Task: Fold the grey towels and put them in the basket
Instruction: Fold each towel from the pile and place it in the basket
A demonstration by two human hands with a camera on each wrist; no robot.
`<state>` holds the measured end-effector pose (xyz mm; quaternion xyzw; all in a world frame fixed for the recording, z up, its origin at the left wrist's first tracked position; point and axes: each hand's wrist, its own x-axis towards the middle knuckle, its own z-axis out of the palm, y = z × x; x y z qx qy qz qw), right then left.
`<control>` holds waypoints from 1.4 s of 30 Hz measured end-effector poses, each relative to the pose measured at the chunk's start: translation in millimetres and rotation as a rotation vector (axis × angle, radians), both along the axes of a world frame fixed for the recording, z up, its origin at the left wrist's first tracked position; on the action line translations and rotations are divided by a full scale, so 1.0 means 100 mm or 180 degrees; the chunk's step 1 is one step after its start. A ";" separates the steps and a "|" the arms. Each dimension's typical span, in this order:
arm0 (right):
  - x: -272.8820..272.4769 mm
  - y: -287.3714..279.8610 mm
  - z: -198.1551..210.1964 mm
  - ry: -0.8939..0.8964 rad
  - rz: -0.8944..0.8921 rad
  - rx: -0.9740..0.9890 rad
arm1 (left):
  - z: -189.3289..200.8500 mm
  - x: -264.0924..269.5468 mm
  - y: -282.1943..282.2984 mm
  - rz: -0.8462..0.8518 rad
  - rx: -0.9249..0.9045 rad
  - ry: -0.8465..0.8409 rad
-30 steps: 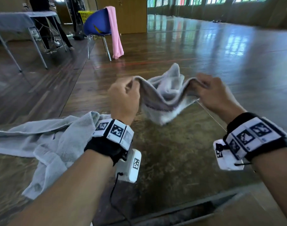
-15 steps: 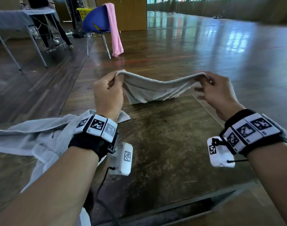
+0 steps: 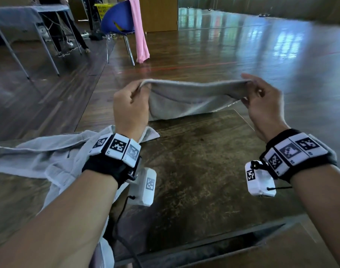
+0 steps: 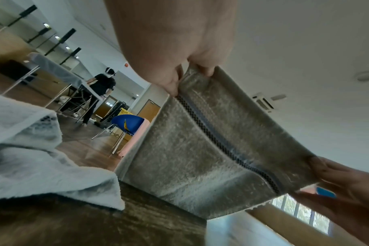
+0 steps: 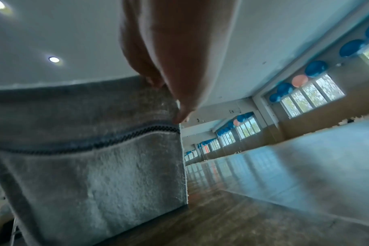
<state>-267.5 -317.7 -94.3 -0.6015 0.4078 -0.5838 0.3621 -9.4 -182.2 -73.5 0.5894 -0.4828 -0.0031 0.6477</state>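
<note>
The left hand (image 3: 129, 105) and right hand (image 3: 262, 101) each pinch a top corner of the grey towel (image 3: 192, 99), stretched over the bench (image 3: 204, 171) at 12 o'clock. It looks light and limp, so corners suit gripping.

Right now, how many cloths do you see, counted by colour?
Grey: 2, the held towel and the crumpled towel lying on the table
Pink: 1, the cloth hanging on the blue chair
Total: 3
</note>
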 end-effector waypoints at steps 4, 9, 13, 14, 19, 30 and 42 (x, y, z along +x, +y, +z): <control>-0.03 0.04 -0.06 0.0692 -0.0490 0.0072 | -0.15 0.06 -0.01 -0.0137 0.0574 0.0060; -0.10 0.04 -0.29 0.0125 0.0027 0.1057 | -0.28 0.04 -0.04 -0.0498 0.1069 0.0646; -0.11 0.06 -0.10 0.0012 -0.0141 0.0067 | -0.15 0.03 -0.04 -0.0319 0.0295 0.0251; -0.11 0.09 -0.04 -0.0065 -0.0194 -0.0190 | -0.12 0.02 -0.02 -0.0282 0.0088 0.0151; -0.20 0.23 -0.10 0.0662 -0.0313 -0.0644 | -0.21 0.10 0.05 -0.0149 0.0617 -0.0266; -0.81 0.71 -0.45 0.2745 0.0339 -0.0211 | -0.66 0.25 0.53 -0.1116 0.2684 -0.0998; -1.20 1.39 -0.21 0.1752 0.0195 -0.0675 | -0.34 -0.12 0.93 -0.1302 0.1715 -0.0849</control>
